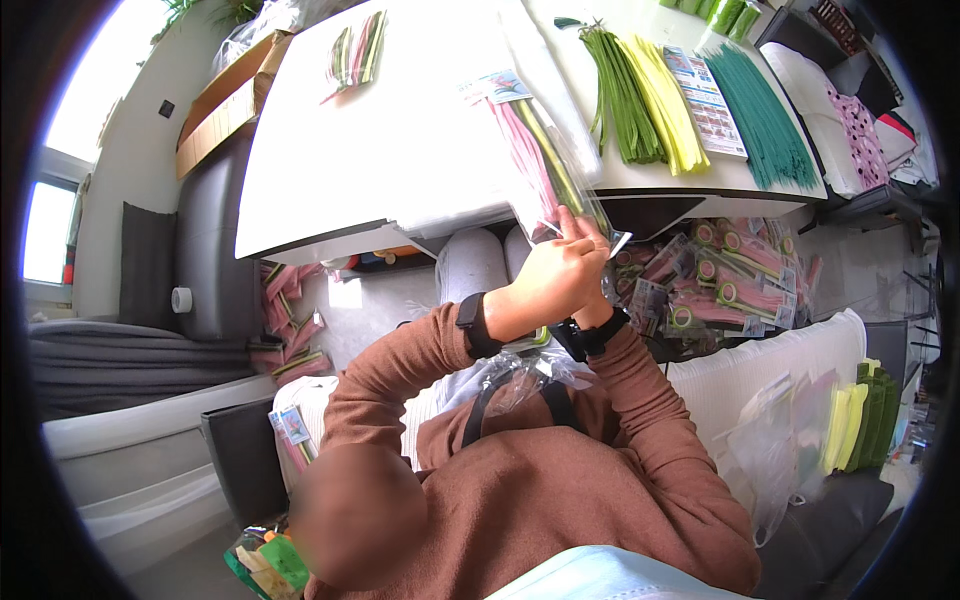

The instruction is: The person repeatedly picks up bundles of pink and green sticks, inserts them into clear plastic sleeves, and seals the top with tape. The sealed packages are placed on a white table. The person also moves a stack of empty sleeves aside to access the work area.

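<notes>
At the table's front edge, a clear plastic bag (556, 161) holds pink and green chenille stems, with a printed card at its far end. My left hand (553, 276) is closed at the bag's near end, a white strip beside it. My right hand (596, 238) is against the same end, largely covered by my left hand, so its grip is hard to make out. Farther left on the white table (360, 172) lies a small bundle of striped stems (358, 52). To the right lie dark green stems (622, 97), yellow stems (664, 105), and teal stems (759, 112).
Printed cards (705, 101) are stacked between the yellow and teal stems. Filled packs (731, 277) with green tape rolls are heaped on the floor at right, more packs (292, 322) at left. A cardboard box (225, 109) stands beyond the table's left side. Clear bags (772, 435) hang over the seat.
</notes>
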### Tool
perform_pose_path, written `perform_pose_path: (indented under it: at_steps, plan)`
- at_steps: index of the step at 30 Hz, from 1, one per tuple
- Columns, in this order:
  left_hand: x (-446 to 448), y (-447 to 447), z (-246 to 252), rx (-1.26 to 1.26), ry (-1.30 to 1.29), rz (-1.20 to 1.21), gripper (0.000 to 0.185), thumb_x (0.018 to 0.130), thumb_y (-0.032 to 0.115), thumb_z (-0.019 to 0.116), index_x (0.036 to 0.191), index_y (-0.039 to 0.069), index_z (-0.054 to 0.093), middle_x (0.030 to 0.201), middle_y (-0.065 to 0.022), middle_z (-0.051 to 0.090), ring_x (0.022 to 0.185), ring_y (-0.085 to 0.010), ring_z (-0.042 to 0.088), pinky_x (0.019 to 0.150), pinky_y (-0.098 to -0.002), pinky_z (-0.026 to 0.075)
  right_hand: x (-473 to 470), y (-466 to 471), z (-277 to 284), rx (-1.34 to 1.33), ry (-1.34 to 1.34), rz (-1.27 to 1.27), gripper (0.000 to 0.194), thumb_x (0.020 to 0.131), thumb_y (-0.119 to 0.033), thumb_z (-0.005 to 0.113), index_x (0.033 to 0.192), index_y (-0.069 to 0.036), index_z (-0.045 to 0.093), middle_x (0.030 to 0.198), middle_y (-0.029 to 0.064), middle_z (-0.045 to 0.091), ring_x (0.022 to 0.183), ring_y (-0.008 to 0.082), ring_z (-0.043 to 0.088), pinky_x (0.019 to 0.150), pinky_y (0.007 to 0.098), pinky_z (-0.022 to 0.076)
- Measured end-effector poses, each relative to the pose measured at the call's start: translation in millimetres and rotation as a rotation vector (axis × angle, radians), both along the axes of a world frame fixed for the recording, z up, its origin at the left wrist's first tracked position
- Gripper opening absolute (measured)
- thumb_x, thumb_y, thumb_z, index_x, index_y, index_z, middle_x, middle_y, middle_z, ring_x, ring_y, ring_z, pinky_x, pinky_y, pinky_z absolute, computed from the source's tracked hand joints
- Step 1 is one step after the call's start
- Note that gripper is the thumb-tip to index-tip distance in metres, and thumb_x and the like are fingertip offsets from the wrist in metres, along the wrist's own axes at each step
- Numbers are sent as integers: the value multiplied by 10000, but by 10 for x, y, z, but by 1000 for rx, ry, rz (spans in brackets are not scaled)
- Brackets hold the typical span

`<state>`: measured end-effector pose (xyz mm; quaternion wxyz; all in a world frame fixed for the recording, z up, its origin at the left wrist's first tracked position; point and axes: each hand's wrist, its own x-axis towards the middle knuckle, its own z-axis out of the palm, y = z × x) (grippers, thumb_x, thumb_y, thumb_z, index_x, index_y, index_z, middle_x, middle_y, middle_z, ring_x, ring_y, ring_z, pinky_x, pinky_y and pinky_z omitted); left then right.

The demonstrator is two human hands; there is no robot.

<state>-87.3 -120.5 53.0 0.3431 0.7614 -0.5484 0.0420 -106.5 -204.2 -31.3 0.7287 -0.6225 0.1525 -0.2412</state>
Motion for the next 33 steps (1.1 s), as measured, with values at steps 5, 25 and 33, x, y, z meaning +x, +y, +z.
perform_pose_path:
  at_steps: [5,25,33]
  plan:
    - [-56,-28,22,16,63,-25,240,607,48,609,844,10,600,692,-99,559,602,-272,598,554,-361,482,-170,-131,56,-645,204,89,286,911,-114,452,1163,-34,560,1000,50,555,759,137,532,728,237,451]
    - [3279,466,-479,179,-90,580,291,771,155,673,1048,68,662,876,-128,652,693,-185,609,653,-300,507,-168,-138,20,159,243,-144,241,878,-177,596,721,3,625,624,-38,526,532,39,428,482,200,326]
    - [3693,420,-447,293,615,340,326,771,207,639,1066,71,662,947,-73,648,838,-151,598,729,-299,490,-165,-142,-20,100,271,-106,226,879,-114,579,710,33,607,634,12,547,569,70,465,541,210,357]
